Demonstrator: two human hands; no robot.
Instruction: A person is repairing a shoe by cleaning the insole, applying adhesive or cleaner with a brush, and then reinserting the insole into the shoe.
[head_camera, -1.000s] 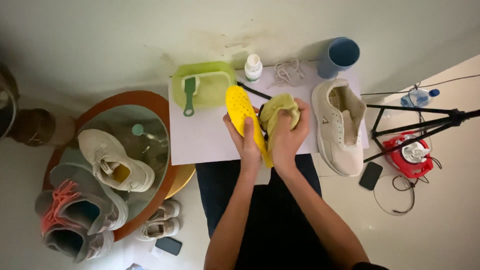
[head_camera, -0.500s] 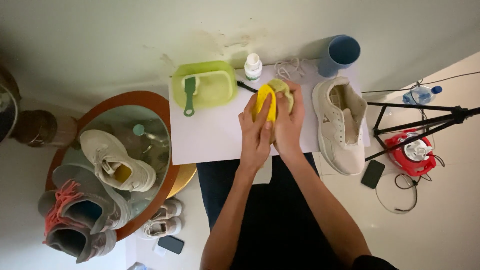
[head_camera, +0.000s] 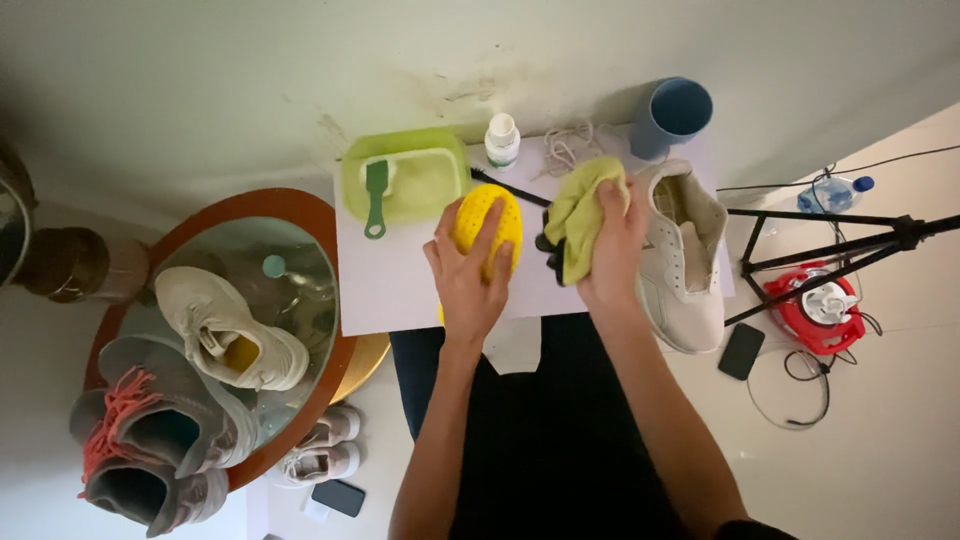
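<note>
My left hand (head_camera: 468, 278) grips a yellow perforated insole (head_camera: 492, 218) above the white board (head_camera: 390, 285) on my lap. My right hand (head_camera: 610, 248) holds a crumpled yellow-green cloth (head_camera: 580, 210), a little to the right of the insole and apart from it. A cream sneaker (head_camera: 685, 255) lies on its side just right of my right hand. Dark thin items lie between the insole and the cloth, partly hidden.
A green tub (head_camera: 440, 175) with a green brush (head_camera: 376, 195), a small white bottle (head_camera: 502, 140), loose laces (head_camera: 572, 145) and a blue cup (head_camera: 672, 118) line the board's far edge. A round glass table (head_camera: 300, 290) at left holds several shoes. A tripod (head_camera: 830, 240), red reel (head_camera: 822, 308) and phone (head_camera: 741, 351) lie at right.
The hands have drawn apart: the cloth was pressed against the insole, now my right hand holds it off to the right while my left hand keeps the insole.
</note>
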